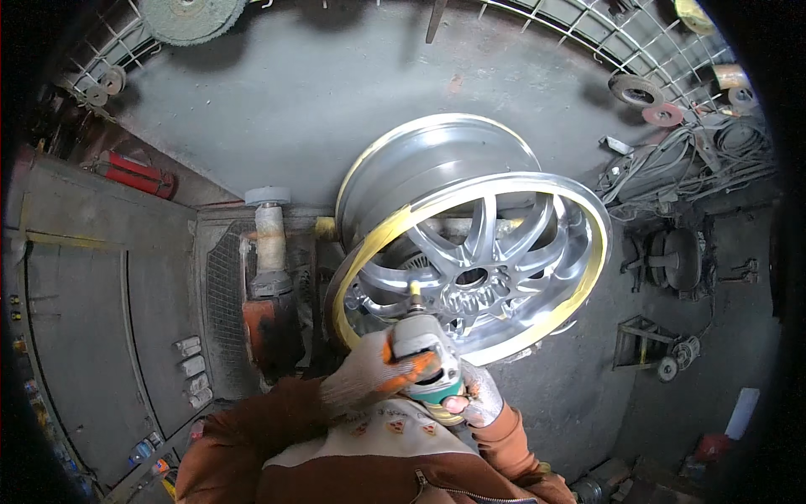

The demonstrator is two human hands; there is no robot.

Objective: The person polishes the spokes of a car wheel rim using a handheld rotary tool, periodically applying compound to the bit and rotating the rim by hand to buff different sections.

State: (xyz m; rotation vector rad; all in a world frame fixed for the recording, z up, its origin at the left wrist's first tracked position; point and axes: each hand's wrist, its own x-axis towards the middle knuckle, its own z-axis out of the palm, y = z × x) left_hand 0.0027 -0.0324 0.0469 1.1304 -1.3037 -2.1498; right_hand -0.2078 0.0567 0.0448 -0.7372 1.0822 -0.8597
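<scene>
A shiny alloy wheel rim (483,239) with thin spokes and yellow tape along its edge stands tilted in front of me. My left hand (378,370), in a white and orange work glove, is wrapped round the silver head of a power grinder (420,340). The tool has a green band on its body. Its small yellow tip (415,290) points at the rim's spokes on the left side; whether it touches cannot be made out. My right hand (478,399), also gloved, grips the grinder's body lower down, its fingers partly hidden.
Left of the rim stands an orange and black power tool (273,311) with a pale disc on top. A wire rack (537,17) with discs hangs along the top. Tangled cables (697,160) lie at right. A red cylinder (134,172) is at far left, and a metal frame (642,343) at right.
</scene>
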